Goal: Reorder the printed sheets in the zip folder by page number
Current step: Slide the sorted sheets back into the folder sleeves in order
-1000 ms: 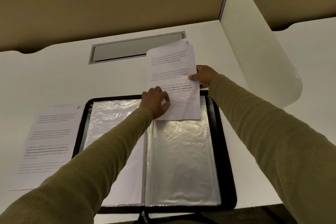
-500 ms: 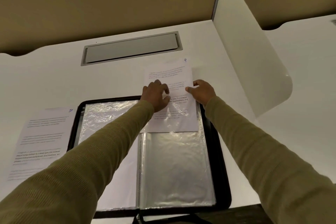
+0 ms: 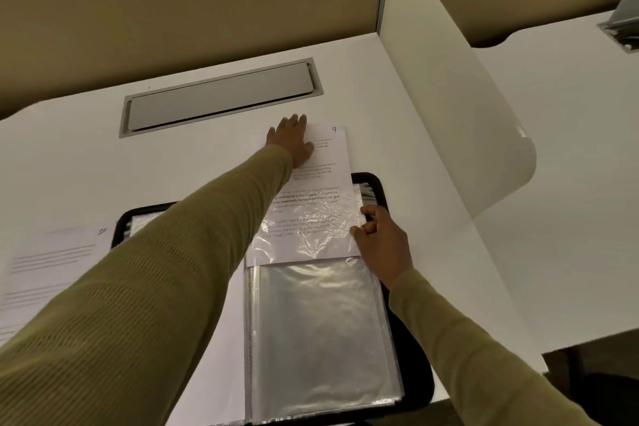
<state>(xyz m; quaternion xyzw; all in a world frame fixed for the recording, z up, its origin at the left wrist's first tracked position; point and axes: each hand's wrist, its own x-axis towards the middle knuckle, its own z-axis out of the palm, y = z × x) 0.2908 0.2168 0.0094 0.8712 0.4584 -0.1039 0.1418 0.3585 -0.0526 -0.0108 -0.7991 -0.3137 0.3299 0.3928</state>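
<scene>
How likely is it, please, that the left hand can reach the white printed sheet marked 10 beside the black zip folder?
Probably yes: the left hand lies flat, holding nothing, and the white printed sheet marked 10 lies uncovered on that side.

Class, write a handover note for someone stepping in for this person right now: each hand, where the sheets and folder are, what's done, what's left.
Left hand: flat, pressing the top of sheet 9.
Right hand: fingers appear to pinch the clear sleeve at its right edge.
Zip folder lies open on the desk; sheet 10 lies on the desk to its left.
Done: lower part of sheet 9 is inside the sleeve.
Left: push sheet 9 fully in, then file sheet 10; other pages are not visible.
</scene>
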